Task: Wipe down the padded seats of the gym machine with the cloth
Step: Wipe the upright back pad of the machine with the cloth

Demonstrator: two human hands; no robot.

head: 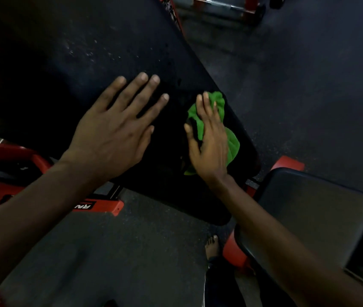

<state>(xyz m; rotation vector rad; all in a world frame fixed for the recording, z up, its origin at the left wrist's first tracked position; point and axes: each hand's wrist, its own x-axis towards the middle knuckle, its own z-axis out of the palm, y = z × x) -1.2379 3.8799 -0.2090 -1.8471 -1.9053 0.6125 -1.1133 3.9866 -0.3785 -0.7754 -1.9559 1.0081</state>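
Currently: right grip (209,142), fingers straight, pressing green cloth (217,103) onto long black pad (131,41) near right edge. Left grip (114,129) lying flat, open, bracing pad. Droplets (87,53) showing further up; second seat pad (313,218) likely awaiting wiping.

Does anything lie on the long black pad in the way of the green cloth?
Only the left hand: it lies flat on the pad, just left of the green cloth that the right hand presses down. A wipe toward that side would probably meet it. Farther up the pad only small pale specks show.
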